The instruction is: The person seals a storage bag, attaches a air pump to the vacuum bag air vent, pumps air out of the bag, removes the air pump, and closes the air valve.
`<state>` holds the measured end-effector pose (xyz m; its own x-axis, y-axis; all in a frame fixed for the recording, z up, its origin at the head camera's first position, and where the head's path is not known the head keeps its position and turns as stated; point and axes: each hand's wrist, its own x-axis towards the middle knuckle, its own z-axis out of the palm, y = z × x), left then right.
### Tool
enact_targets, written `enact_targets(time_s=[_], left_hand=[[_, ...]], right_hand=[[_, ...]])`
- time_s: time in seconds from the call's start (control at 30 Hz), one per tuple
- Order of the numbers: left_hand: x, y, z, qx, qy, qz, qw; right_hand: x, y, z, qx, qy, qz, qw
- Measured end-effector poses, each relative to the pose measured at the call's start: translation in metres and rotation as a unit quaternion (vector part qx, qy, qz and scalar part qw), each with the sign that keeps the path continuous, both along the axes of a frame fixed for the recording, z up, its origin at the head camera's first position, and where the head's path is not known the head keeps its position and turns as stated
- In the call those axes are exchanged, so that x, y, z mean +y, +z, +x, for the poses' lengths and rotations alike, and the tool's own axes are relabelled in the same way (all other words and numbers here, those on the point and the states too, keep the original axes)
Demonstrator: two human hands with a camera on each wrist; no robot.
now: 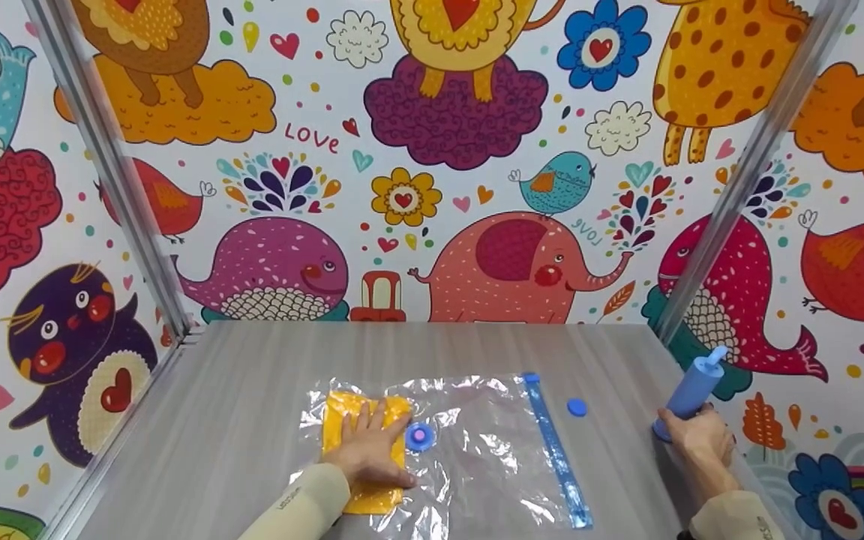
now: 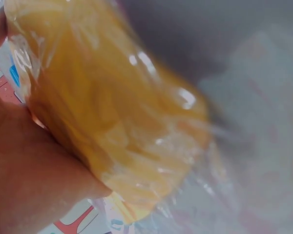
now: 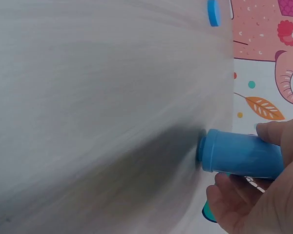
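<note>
My left hand (image 1: pixel 369 448) lies with fingers spread over a folded yellow item (image 1: pixel 373 500), which looks like cloth inside a clear plastic vacuum bag (image 1: pixel 486 442). In the left wrist view the yellow bundle (image 2: pixel 107 107) shows through wrinkled film beside my thumb. Just right of that hand is the bag's round blue valve (image 1: pixel 420 436) with a pink centre. My right hand (image 1: pixel 702 441) grips a blue hand pump (image 1: pixel 694 386) at the table's right edge, its handle pointing up. The right wrist view shows fingers and thumb around the pump's barrel (image 3: pixel 244 152).
A small blue cap (image 1: pixel 577 407) lies on the table between the bag and the pump. Along the bag's right side runs a blue zip strip (image 1: pixel 556 442). Cartoon-printed walls (image 1: pixel 469 187) with metal posts surround the grey table (image 1: pixel 252 375).
</note>
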<state>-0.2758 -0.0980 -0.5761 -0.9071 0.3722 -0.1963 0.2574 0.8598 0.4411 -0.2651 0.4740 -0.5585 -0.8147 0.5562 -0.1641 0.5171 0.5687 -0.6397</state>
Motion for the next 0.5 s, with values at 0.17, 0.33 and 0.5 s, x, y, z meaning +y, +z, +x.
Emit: enact_targets(time_s=[0.17,0.33,0.5], left_hand=[[0.000,0.001,0.000,0.002,0.000,-0.003,1.0000],[0.000,-0.001,-0.001,-0.003,0.004,0.000,1.0000],[0.000,-0.002,-0.002,-0.010,0.003,0.007,0.9999]], right_hand=[[0.002,-0.003,-0.001,-0.001,-0.004,-0.005,1.000],[0.002,-0.001,0.000,-0.002,-0.002,-0.007,1.000],[-0.001,0.010,0.002,0.022,-0.018,-0.039,0.999]])
